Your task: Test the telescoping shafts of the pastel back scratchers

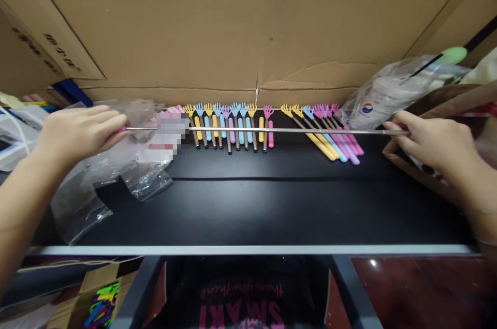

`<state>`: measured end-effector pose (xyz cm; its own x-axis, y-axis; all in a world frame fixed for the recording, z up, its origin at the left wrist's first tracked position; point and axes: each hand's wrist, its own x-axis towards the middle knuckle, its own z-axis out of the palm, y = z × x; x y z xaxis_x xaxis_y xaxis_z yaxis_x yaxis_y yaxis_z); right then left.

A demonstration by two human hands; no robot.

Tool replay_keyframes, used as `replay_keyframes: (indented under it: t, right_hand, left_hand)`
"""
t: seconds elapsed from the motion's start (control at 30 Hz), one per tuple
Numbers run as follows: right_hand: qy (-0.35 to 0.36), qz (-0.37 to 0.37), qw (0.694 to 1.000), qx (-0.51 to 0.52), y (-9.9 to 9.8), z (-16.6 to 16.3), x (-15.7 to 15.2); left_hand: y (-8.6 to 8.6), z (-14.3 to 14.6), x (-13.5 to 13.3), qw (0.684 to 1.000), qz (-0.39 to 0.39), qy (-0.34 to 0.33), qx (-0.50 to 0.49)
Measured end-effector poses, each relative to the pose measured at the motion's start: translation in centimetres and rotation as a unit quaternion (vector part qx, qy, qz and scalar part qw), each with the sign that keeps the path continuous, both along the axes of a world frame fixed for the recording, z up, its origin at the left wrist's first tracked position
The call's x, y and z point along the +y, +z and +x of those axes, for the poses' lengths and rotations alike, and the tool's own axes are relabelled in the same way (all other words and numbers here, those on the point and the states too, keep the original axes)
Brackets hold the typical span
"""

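Left hand (79, 130) at 9 o'clock pinching one end of extended metal rod (264, 130), right hand (435, 145) at 3 o'clock pinching the other end, colourful back scratchers (229, 127) behind at 12 o'clock

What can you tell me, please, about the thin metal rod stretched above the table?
The rod is a thin, shiny, silvery shaft, seemingly metal, stretched straight and level above the black table. The left grip pinches one end, where pink shows; the right grip holds the other. It crosses before the scratchers.
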<state>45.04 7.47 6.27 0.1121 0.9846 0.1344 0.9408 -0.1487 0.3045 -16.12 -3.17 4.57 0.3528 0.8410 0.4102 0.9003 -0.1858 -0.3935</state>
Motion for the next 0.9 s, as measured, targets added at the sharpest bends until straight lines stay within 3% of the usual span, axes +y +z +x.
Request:
replay_keyframes:
  t: [0.57,0.9]
  right_hand:
    - [0.005,0.054,0.997,-0.05,-1.9,0.7,-1.2]
    - [0.042,0.071,0.997,0.003,-2.3,0.6,-1.8]
  left_hand:
    - [0.4,0.4,1.1,0.999,0.028,-0.019,0.008]
    - [-0.4,0.9,1.9,0.997,0.026,-0.032,0.061]
